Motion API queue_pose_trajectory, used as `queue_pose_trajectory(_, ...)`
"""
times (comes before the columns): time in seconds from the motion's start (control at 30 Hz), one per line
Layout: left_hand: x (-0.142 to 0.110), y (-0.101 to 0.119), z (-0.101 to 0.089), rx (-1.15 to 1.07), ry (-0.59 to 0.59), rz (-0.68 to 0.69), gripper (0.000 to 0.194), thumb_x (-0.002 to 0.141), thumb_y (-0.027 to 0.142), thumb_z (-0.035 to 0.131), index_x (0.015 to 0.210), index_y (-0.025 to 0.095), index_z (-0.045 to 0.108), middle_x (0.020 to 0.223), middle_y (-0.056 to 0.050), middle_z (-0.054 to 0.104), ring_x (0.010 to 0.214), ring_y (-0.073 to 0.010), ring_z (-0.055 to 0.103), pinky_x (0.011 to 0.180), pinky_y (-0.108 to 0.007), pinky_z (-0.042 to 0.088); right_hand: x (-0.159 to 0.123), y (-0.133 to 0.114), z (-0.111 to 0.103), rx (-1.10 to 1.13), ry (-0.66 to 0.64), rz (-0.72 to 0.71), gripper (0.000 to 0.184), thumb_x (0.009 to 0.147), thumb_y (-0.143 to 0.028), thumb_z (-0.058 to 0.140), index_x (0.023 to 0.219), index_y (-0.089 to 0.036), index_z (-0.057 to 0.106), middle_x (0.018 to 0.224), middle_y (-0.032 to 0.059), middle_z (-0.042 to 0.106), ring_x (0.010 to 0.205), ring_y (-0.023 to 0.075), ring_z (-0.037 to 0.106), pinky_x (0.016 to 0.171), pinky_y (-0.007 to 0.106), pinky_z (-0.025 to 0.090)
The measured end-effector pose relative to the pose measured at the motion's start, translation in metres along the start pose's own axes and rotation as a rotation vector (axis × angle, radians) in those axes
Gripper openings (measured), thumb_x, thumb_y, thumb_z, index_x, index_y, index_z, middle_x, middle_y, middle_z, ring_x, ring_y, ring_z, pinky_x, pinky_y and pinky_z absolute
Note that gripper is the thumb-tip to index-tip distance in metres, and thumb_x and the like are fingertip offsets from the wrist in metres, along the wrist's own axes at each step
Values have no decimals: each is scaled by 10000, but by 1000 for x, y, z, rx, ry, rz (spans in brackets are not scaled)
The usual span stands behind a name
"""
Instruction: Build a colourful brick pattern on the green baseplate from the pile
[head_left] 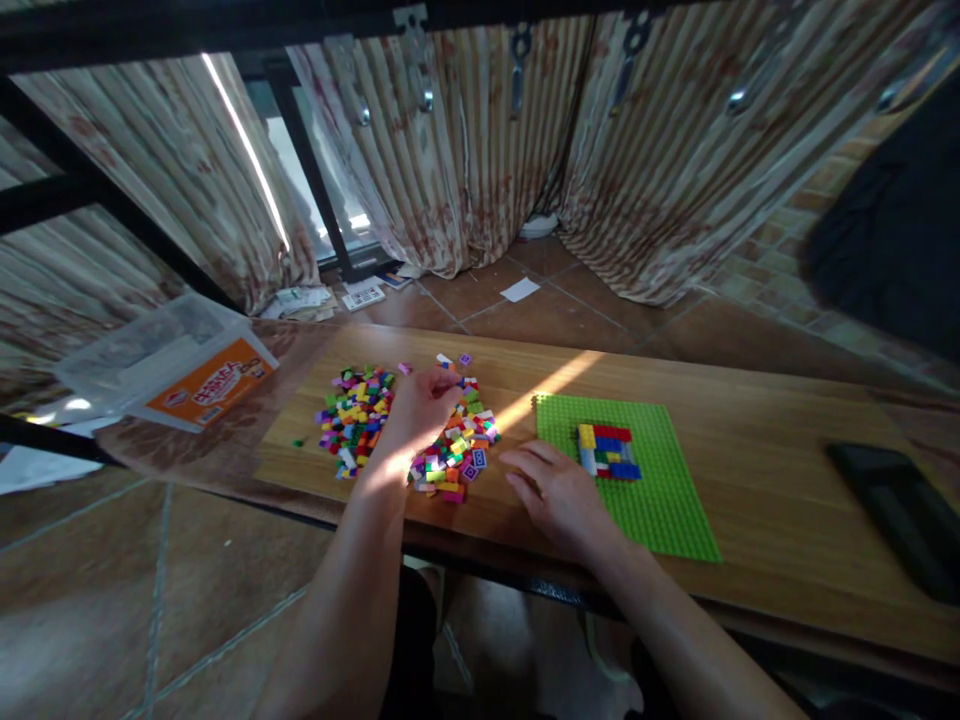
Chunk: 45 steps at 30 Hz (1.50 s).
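A loose pile of small toy bricks in many colours spreads over the left half of the wooden table. My left hand is over the pile's far side, its fingertips drawn together among the bricks; what they grip, if anything, is too small to make out. Beside the green baseplate, my right hand hovers low with its fingers apart and nothing visible in them. A block of joined bricks in red, blue and yellow stands on the baseplate, just beyond my right hand.
An open clear plastic box with an orange label stands at the left. On the right end of the wooden table lies a dark phone-like slab. Curtains hang behind, and papers lie on the tiled floor.
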<state>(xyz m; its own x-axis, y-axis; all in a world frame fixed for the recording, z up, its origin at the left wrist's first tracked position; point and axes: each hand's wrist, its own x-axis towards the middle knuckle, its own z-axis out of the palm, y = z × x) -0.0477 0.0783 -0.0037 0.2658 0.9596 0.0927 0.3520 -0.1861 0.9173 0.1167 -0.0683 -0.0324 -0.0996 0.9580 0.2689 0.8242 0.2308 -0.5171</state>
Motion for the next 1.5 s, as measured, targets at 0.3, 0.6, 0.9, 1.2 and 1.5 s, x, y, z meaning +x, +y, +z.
queue_pose_trajectory(0.3,-1,-11,-18,207,-8,37,167,732,224,610,847,159,712,726,-29,699,659,-156,607,633,-269,459,13,-21,16,-1,-57,23,286,945,-290,500,1187,-225,638,1091,86,652,1025,230,593,897,371,501)
queue_pose_trajectory(0.6,-2,-10,-32,219,-5,-40,184,746,190,583,869,140,711,712,-24,691,643,-148,600,623,-249,459,23,-18,30,-85,37,69,237,952,-268,492,1033,-221,709,994,78,659,930,210,599,837,327,478)
queue_pose_trajectory(0.9,5,-30,-60,218,89,-20,175,752,241,597,841,135,703,712,-24,687,669,-149,599,612,-239,445,19,-16,33,-36,118,132,235,953,-268,484,976,-215,711,991,69,678,871,189,631,769,294,485)
queue_pose_trajectory(1.2,-3,-23,-58,448,-73,-11,266,716,86,585,929,140,734,759,-38,710,710,-166,626,661,-260,468,15,-13,35,4,145,80,239,955,-268,473,967,-216,706,982,61,687,844,179,650,742,285,492)
queue_pose_trajectory(1.5,-7,-10,-19,877,11,122,291,768,100,569,1013,141,720,1038,-132,701,1079,-260,600,974,-343,444,11,-16,27,48,133,63,234,952,-249,467,1002,-217,694,1019,60,687,880,175,660,766,284,508)
